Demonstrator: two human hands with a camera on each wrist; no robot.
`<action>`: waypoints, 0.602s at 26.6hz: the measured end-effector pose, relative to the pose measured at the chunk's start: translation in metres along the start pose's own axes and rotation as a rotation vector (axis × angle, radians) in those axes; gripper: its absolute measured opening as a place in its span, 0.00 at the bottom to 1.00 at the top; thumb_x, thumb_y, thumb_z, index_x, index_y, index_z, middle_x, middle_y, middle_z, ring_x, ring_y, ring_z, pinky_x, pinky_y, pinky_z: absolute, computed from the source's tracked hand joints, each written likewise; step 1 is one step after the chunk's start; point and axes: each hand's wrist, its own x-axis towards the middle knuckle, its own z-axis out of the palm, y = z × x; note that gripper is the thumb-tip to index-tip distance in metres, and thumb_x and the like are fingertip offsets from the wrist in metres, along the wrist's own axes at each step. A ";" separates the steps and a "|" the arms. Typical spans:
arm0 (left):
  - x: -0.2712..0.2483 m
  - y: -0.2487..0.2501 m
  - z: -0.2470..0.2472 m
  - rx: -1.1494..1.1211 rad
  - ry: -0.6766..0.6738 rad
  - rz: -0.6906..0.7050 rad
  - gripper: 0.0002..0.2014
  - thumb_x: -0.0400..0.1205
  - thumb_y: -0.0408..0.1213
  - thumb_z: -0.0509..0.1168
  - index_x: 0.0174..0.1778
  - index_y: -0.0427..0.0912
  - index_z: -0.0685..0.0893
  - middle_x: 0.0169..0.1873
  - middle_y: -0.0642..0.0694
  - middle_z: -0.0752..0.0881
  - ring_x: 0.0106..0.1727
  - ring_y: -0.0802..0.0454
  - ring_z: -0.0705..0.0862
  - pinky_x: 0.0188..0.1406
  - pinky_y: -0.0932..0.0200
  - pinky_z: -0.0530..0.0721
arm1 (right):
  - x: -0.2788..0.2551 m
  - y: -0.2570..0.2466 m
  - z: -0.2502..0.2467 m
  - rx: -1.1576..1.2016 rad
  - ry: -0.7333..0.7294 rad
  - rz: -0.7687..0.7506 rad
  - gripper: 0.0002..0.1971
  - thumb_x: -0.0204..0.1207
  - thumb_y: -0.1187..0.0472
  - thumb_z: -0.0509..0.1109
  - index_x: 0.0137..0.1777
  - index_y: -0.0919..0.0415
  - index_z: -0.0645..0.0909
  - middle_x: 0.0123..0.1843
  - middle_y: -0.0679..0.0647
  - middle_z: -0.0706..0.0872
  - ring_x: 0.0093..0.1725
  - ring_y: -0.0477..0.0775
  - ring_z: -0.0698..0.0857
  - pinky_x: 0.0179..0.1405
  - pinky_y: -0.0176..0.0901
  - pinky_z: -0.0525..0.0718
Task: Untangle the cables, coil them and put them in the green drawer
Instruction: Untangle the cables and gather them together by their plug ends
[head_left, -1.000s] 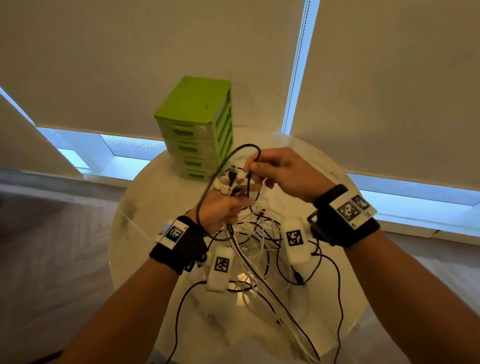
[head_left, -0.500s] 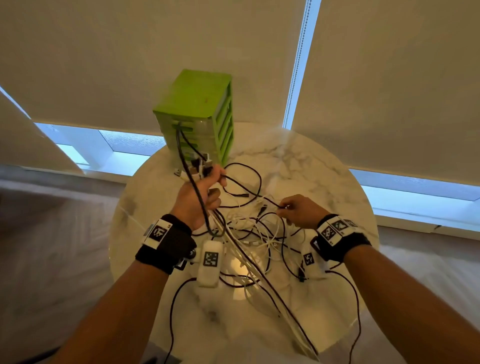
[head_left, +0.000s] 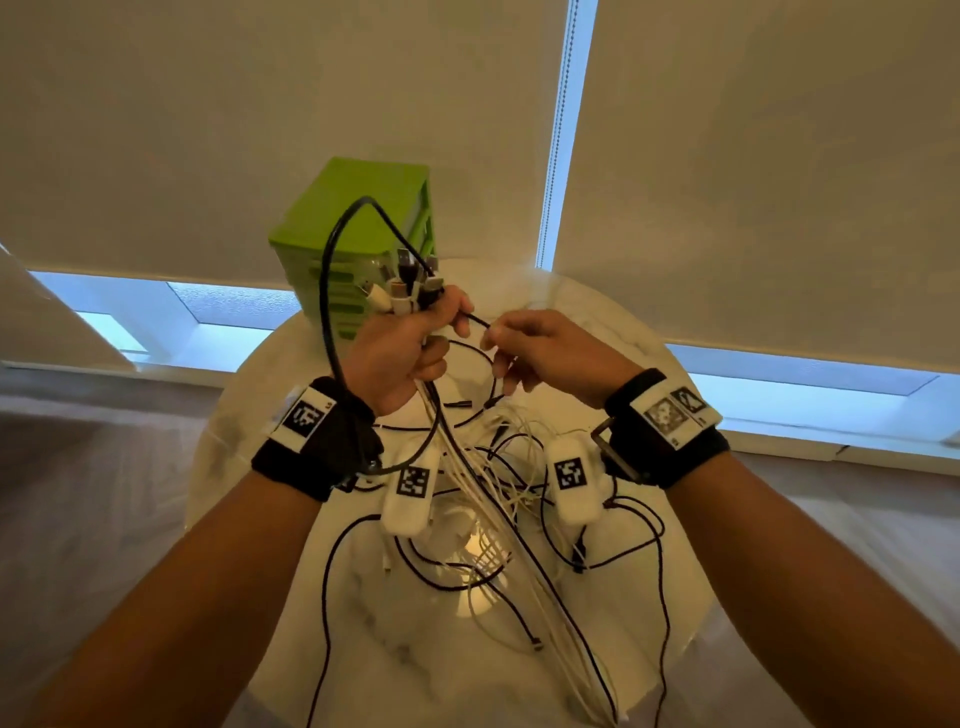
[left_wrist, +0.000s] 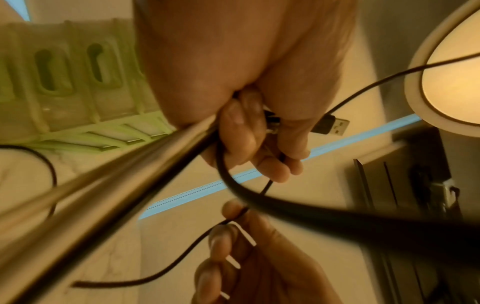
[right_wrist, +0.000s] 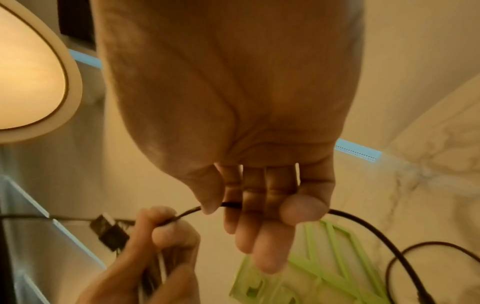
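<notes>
Right now my right hand (head_left: 550, 353) is pinching a thin black cable (right_wrist: 363, 224) between thumb and fingertips (right_wrist: 302, 209), drawing it taut toward my left hand (head_left: 400, 353). That left hand is clenching a whole bundle of plug ends (head_left: 408, 288), white and black, with their leads trailing down out of the fist. A thick black cable (head_left: 332, 291) is arching up from that fist and looping back down past my left wrist.

Further out, the tangle of white and black cables (head_left: 498, 499) is lying across the round marble table (head_left: 613, 649), some strands running off its near edge. At the far edge of the table the green drawer unit (head_left: 358, 228) is standing, and its drawers look closed.

Judging by this, I am only sorting ends: nothing is looking coiled and nothing is stowed, so untangling, coiling and storing are all ahead.

My left wrist view is showing a black USB-A plug (left_wrist: 328, 124) poking out past my knuckles, which the head view loses among the bundle. My right wrist view is showing the pinch itself, hidden from the head camera.
</notes>
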 end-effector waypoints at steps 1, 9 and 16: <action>0.001 0.003 0.004 0.039 -0.022 -0.004 0.09 0.87 0.39 0.58 0.48 0.44 0.82 0.29 0.53 0.81 0.18 0.61 0.58 0.20 0.63 0.51 | -0.002 -0.004 -0.007 0.036 0.031 0.009 0.13 0.86 0.54 0.57 0.53 0.60 0.81 0.39 0.54 0.87 0.36 0.52 0.87 0.33 0.38 0.78; 0.016 -0.002 0.011 0.288 0.129 -0.138 0.09 0.87 0.38 0.60 0.51 0.38 0.84 0.28 0.48 0.71 0.18 0.62 0.61 0.15 0.68 0.58 | -0.037 0.006 -0.109 0.088 0.439 0.014 0.07 0.83 0.60 0.64 0.44 0.53 0.80 0.42 0.50 0.88 0.34 0.48 0.88 0.33 0.39 0.76; 0.015 -0.001 0.047 -0.055 0.101 -0.051 0.12 0.89 0.42 0.53 0.43 0.44 0.76 0.20 0.54 0.65 0.20 0.59 0.61 0.19 0.66 0.62 | -0.073 0.085 -0.193 -0.158 0.561 0.329 0.05 0.81 0.68 0.63 0.51 0.60 0.78 0.56 0.64 0.87 0.42 0.56 0.84 0.43 0.47 0.80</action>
